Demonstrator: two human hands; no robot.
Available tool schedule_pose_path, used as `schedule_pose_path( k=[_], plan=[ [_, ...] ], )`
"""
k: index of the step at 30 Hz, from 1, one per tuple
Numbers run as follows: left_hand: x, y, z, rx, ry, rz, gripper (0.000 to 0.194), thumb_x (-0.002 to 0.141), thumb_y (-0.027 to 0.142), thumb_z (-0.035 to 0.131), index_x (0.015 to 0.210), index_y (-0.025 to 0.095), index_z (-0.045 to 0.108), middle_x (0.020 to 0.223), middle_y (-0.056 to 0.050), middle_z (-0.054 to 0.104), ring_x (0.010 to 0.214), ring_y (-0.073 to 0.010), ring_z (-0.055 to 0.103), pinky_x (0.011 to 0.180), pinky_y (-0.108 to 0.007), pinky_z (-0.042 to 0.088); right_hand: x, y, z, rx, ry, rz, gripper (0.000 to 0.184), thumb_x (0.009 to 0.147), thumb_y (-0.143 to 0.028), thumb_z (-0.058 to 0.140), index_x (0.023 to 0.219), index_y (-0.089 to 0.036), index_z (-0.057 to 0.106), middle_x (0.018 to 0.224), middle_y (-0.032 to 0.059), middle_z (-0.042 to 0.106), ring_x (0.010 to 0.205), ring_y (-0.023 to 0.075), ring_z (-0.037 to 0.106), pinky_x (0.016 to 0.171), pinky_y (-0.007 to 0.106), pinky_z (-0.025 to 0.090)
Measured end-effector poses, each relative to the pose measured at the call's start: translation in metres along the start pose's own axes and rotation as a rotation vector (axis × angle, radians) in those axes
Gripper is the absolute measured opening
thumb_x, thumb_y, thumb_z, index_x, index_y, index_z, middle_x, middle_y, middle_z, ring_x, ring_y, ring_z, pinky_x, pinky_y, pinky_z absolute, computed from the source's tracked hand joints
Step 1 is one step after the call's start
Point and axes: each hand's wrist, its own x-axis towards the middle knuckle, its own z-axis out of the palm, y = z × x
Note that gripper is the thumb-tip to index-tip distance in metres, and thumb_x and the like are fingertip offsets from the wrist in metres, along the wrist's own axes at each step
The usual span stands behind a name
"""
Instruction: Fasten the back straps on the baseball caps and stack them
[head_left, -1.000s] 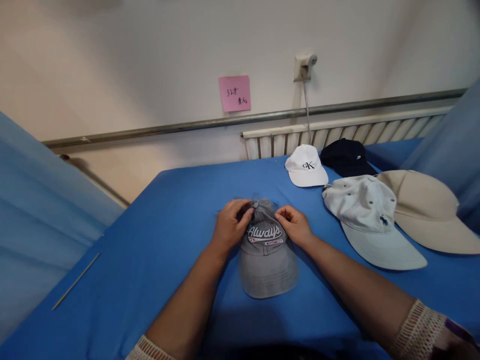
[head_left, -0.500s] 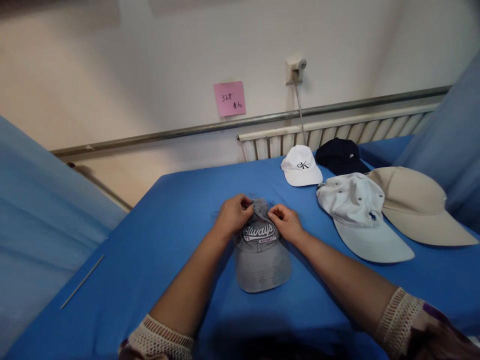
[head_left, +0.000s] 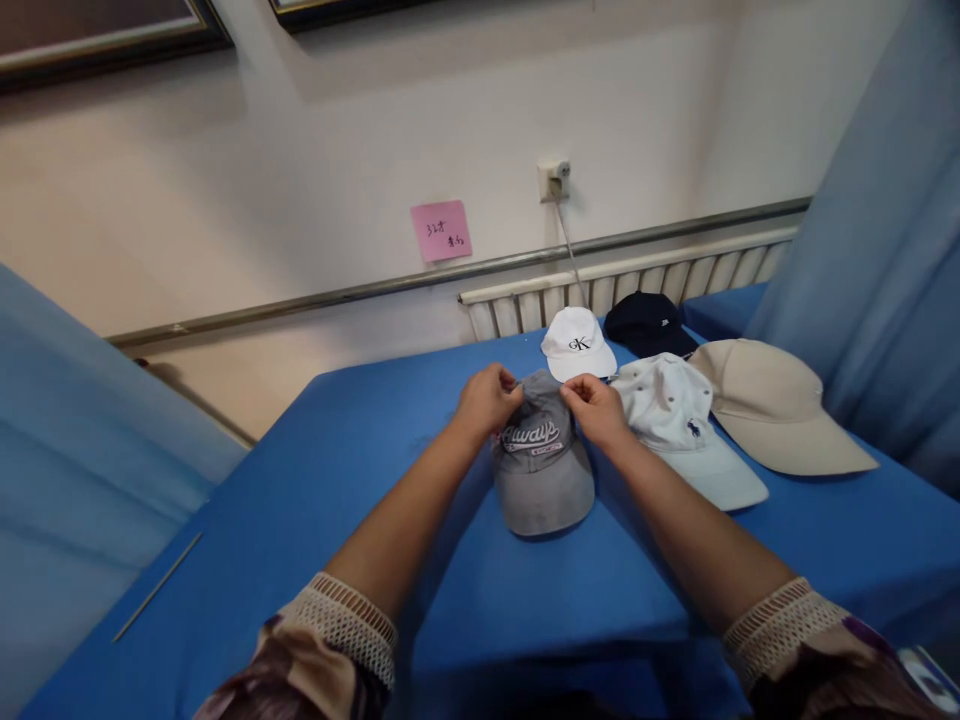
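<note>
A grey baseball cap [head_left: 541,490] with white "Always" lettering is in the middle of the view, its brim toward me. My left hand [head_left: 489,405] pinches the left side of its crown between thumb and fingers. On the other side, my right hand [head_left: 596,408] pinches the right edge of the crown. Just behind the grey cap sits a white cap [head_left: 576,345] with "CK" lettering. A pale cap [head_left: 667,400] with a small dark blue emblem lies right of my right hand, partly covered by it.
A beige wide-brimmed cap [head_left: 772,400] and a black cap [head_left: 646,322] are at the right on the blue-covered table [head_left: 330,470]. A thin stick [head_left: 157,587] lies at the left. Behind are a radiator [head_left: 517,310], a wall rail [head_left: 322,298] and blue curtains [head_left: 82,430].
Both hands have lifted the grey cap and carried it away from me and to the right, closer to the other caps. The camera view has also shifted.
</note>
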Motion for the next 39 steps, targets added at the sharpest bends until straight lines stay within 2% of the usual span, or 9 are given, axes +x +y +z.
schedule_pose_path(
  k=[5, 6, 8, 11, 14, 21, 32, 36, 39],
  plan=[
    [0.032, 0.028, 0.026, 0.044, -0.025, 0.052, 0.02, 0.077, 0.025, 0.061, 0.094, 0.015, 0.067, 0.091, -0.007, 0.073, 0.083, -0.0194, 0.065, 0.073, -0.027, 0.047, -0.009, -0.013, -0.037, -0.337, 0.182, -0.167, 0.02, 0.087, -0.032, 0.052, 0.096, -0.018, 0.062, 0.086, 0.007, 0.066, 0.077, 0.0208, 0.06, 0.075, 0.035, 0.046],
    [0.037, 0.032, 0.031, 0.047, -0.035, 0.06, 0.02, 0.077, 0.024, 0.062, 0.093, 0.015, 0.067, 0.091, -0.008, 0.073, 0.083, -0.02, 0.065, 0.073, -0.028, 0.047, -0.021, -0.018, -0.038, -0.382, 0.114, -0.238, 0.02, 0.088, -0.031, 0.052, 0.099, -0.018, 0.062, 0.09, 0.0085, 0.066, 0.081, 0.0219, 0.06, 0.077, 0.036, 0.045],
    [0.046, 0.038, 0.038, 0.057, -0.056, 0.074, 0.019, 0.075, 0.024, 0.063, 0.091, 0.015, 0.068, 0.09, -0.008, 0.073, 0.083, -0.0214, 0.065, 0.073, -0.029, 0.047, -0.049, -0.028, -0.035, -0.443, -0.21, -0.404, 0.02, 0.089, -0.029, 0.054, 0.104, -0.018, 0.061, 0.101, 0.0106, 0.066, 0.095, 0.0241, 0.059, 0.085, 0.038, 0.044],
    [0.055, 0.044, 0.041, 0.086, -0.077, 0.095, 0.018, 0.072, 0.021, 0.064, 0.088, 0.015, 0.069, 0.089, -0.01, 0.073, 0.084, -0.0235, 0.065, 0.074, -0.03, 0.048, -0.083, -0.038, -0.024, -0.538, -0.659, -0.626, 0.039, 0.084, -0.041, 0.064, 0.118, -0.021, 0.058, 0.126, 0.01, 0.06, 0.117, 0.0277, 0.05, 0.097, 0.045, 0.037],
    [0.063, 0.05, 0.04, 0.119, -0.082, 0.109, 0.02, 0.072, 0.019, 0.063, 0.09, 0.014, 0.07, 0.09, -0.011, 0.073, 0.086, -0.0245, 0.065, 0.075, -0.03, 0.048, -0.092, -0.039, -0.016, -0.622, -0.852, -0.699, 0.042, 0.084, -0.042, 0.066, 0.119, -0.02, 0.058, 0.126, 0.0095, 0.06, 0.122, 0.0279, 0.045, 0.1, 0.047, 0.033],
    [0.077, 0.061, 0.037, 0.167, -0.094, 0.128, 0.022, 0.071, 0.02, 0.065, 0.09, 0.012, 0.072, 0.091, -0.013, 0.073, 0.086, -0.0244, 0.066, 0.077, -0.029, 0.048, -0.085, -0.029, -0.021, -0.784, -0.781, -0.64, 0.02, 0.09, -0.015, 0.05, 0.106, -0.015, 0.062, 0.11, 0.0115, 0.064, 0.11, 0.0256, 0.05, 0.096, 0.044, 0.033],
    [0.098, 0.069, 0.043, 0.17, -0.076, 0.168, 0.018, 0.069, 0.015, 0.066, 0.086, 0.012, 0.071, 0.09, -0.014, 0.072, 0.09, -0.0271, 0.066, 0.078, -0.031, 0.047, -0.08, -0.022, -0.02, -0.798, -0.706, -0.571, 0.021, 0.093, -0.017, 0.047, 0.107, -0.015, 0.063, 0.109, 0.0113, 0.064, 0.109, 0.0251, 0.05, 0.094, 0.042, 0.034],
    [0.085, 0.064, 0.034, 0.112, -0.012, 0.142, 0.018, 0.074, 0.019, 0.062, 0.089, 0.013, 0.068, 0.09, -0.011, 0.072, 0.087, -0.0232, 0.065, 0.077, -0.029, 0.046, -0.081, -0.023, -0.021, -0.788, -0.717, -0.568, 0.022, 0.095, -0.019, 0.045, 0.107, -0.014, 0.063, 0.11, 0.012, 0.064, 0.108, 0.0248, 0.05, 0.094, 0.042, 0.034],
    [0.053, 0.045, 0.025, 0.066, 0.056, 0.111, 0.018, 0.08, 0.025, 0.056, 0.092, 0.015, 0.065, 0.09, -0.007, 0.07, 0.082, -0.0182, 0.063, 0.073, -0.026, 0.045, -0.084, -0.025, -0.022, -0.777, -0.724, -0.568, 0.022, 0.093, -0.017, 0.047, 0.107, -0.015, 0.063, 0.111, 0.0115, 0.064, 0.107, 0.0243, 0.051, 0.093, 0.041, 0.035]
  ],
)
